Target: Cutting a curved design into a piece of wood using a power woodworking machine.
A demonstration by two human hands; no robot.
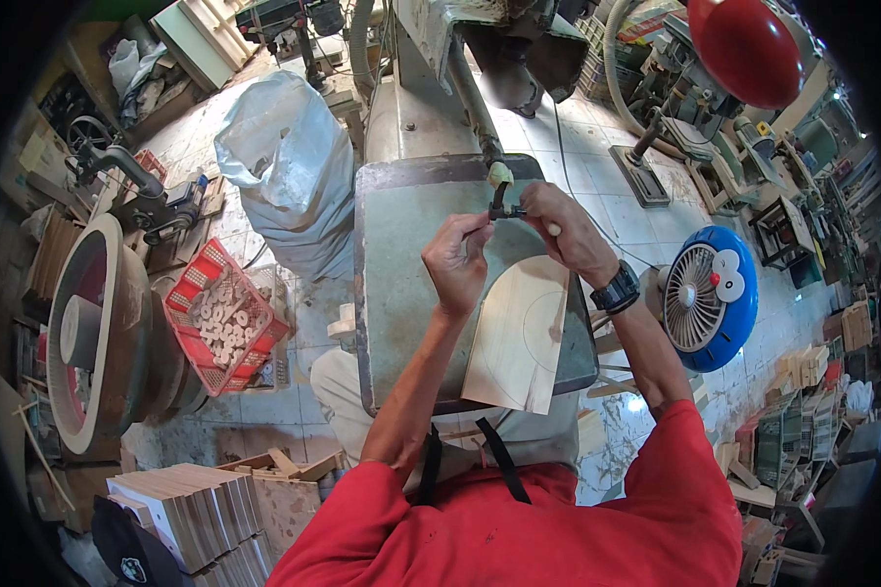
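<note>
A dark metal fitting (pixel 500 208) hangs from a machine's upper post, just above its grey-green metal table (pixel 411 254). My left hand (pixel 458 259) is closed at the fitting's left side, thumb and fingers pinched together; what lies between them is too small to make out. From the other side my right hand (pixel 566 233), a dark watch on its wrist, is a closed fist against the fitting, its grip hidden by the fingers. A pale lump (pixel 500 175) sits on the post above. On the table below my hands lies a flat wooden board (pixel 521 342) with one rounded end and a curved pencil line.
Left of the table stand a white sack (pixel 289 176) and a red basket (pixel 215 318) of small wooden pieces. A blue fan (pixel 710 298) is at the right. Stacked boards (pixel 191 509) are at the lower left; a red rounded object (pixel 749 49) hangs upper right.
</note>
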